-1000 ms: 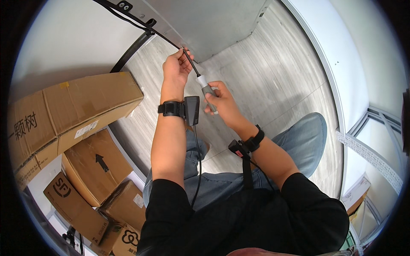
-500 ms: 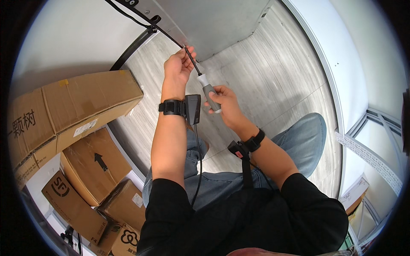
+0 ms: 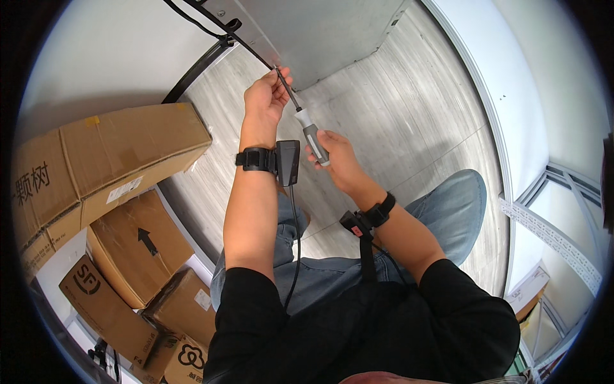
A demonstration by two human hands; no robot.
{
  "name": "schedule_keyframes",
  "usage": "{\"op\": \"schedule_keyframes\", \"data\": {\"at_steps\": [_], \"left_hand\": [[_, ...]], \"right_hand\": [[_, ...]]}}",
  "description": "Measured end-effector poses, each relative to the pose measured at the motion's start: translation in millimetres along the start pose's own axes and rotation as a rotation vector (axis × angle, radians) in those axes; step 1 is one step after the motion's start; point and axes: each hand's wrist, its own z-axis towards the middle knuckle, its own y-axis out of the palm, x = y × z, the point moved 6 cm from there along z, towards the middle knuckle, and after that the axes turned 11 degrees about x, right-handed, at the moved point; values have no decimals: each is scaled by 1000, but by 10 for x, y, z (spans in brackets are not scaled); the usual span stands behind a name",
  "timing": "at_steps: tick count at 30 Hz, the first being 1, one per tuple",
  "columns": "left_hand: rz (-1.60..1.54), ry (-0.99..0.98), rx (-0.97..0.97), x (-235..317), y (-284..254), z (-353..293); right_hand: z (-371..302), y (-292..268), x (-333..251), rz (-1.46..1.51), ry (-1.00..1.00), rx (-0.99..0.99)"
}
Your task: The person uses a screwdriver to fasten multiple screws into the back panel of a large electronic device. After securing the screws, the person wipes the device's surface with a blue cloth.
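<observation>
Right grip point(image 3: 334, 155) clasps a grey-and-white-handled screwdriver point(image 3: 314, 138), tip near the edge of a grey metal panel point(image 3: 326, 35); left grip point(image 3: 268, 96) curls there, hold unclear. Pale wood-grain floor point(image 3: 409, 109) opens rightward; brown cardboard boxes point(image 3: 137, 246) crowd left.

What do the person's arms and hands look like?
Black short sleeves end above the elbows. Each wrist wears a black strap with a black box and cable; the right box has a red patch. The left hand and right hand have no gloves.
</observation>
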Motion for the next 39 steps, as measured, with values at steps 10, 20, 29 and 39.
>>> {"op": "schedule_keyframes", "data": {"at_steps": [10, 20, 29, 39], "left_hand": [[1, -13, -17, 4, 31, -4], [11, -2, -21, 9, 47, -7], [19, -15, -25, 3, 69, -12], [16, -32, -27, 8, 73, 5]], "right_hand": [[48, -39, 78, 89, 82, 2], [29, -56, 40, 83, 94, -7], [16, -53, 24, 96, 91, -22], [23, -63, 18, -42, 5, 26]]}}
